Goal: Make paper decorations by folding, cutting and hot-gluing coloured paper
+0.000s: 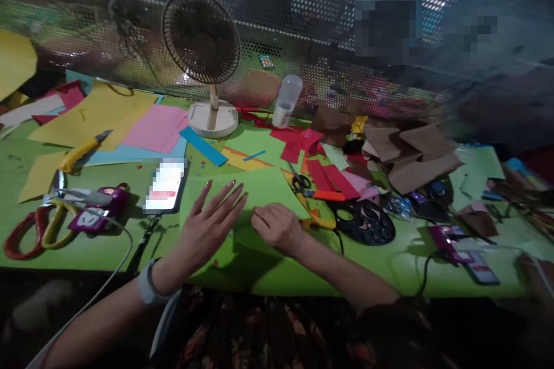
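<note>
My left hand (210, 222) lies flat, fingers spread, on a light green sheet of paper (270, 187) in the middle of the table. Close to its right, my right hand (277, 228) is curled with the fingertips pressed together at the sheet; whatever may be between them is hidden. Small black-handled scissors (300, 180) lie just beyond the sheet's right corner. By my right wrist are a yellow-handled tool (322, 222) and a black mask-shaped piece (366, 223). A lit phone (164, 187) rests left of my left hand.
A fan (201, 40) and a clear bottle (288, 101) stand at the back. Large scissors (28, 236), a yellow cutter (82, 153) and a purple device (97, 207) with a cable lie left. Coloured paper and brown scraps (411, 155) cover the back and right.
</note>
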`<state>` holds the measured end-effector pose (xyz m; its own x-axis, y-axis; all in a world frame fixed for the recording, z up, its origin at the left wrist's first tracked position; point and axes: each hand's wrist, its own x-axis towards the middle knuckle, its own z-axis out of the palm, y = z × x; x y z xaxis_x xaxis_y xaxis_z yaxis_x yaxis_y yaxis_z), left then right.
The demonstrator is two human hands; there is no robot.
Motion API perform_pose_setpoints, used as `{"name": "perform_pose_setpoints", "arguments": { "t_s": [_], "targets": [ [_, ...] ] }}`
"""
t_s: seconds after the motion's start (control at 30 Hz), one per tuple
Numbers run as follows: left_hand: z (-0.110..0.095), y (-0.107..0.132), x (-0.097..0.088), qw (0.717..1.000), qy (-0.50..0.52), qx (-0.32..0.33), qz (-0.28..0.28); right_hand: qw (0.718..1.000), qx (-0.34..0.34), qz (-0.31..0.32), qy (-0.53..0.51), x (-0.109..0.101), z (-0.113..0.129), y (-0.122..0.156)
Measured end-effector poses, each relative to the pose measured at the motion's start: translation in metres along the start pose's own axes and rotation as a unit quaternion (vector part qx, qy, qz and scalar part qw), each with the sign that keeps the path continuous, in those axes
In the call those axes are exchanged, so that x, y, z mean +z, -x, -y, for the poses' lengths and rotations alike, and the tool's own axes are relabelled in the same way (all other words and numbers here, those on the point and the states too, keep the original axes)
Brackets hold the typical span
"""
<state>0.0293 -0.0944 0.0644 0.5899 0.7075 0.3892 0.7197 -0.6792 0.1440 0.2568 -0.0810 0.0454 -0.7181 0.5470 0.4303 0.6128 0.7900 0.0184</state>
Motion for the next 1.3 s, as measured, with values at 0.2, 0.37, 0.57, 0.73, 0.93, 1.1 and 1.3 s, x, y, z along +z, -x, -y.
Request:
{"name": "perform_pose_setpoints", "arguments": {
  "t_s": [0.2,0.37,0.57,0.73,0.93,1.1,1.3],
  "targets": [
    [0.014,0.034,0.031,0.998,0.007,-0.056,-0.012,0.993,0.106,-0.014,-0.048,0.004,-0.003,0.09],
    [0.009,0.054,0.038,0.992,0.002,-0.094,-0.082,0.98,0.168,0.098,-0.05,0.02,-0.033,0.138],
    [0.013,0.068,0.024,0.996,0.043,-0.065,-0.046,0.979,0.141,0.122,-0.084,0.031,-0.095,0.131],
    [0.01,0.067,0.033,0.995,0.092,-0.025,0.021,0.977,0.165,0.116,-0.063,0.025,-0.115,0.121],
    [0.011,0.053,0.05,0.987,0.15,-0.006,0.055,0.983,0.15,0.085,-0.066,-0.001,-0.068,0.137],
    [0.015,0.054,0.053,0.983,0.174,0.026,0.049,0.987,0.135,0.088,-0.028,-0.019,-0.036,0.149],
    [0.02,0.059,0.057,0.982,0.147,0.006,0.116,0.983,0.053,0.117,-0.134,-0.007,-0.035,0.159]
  ]
}}
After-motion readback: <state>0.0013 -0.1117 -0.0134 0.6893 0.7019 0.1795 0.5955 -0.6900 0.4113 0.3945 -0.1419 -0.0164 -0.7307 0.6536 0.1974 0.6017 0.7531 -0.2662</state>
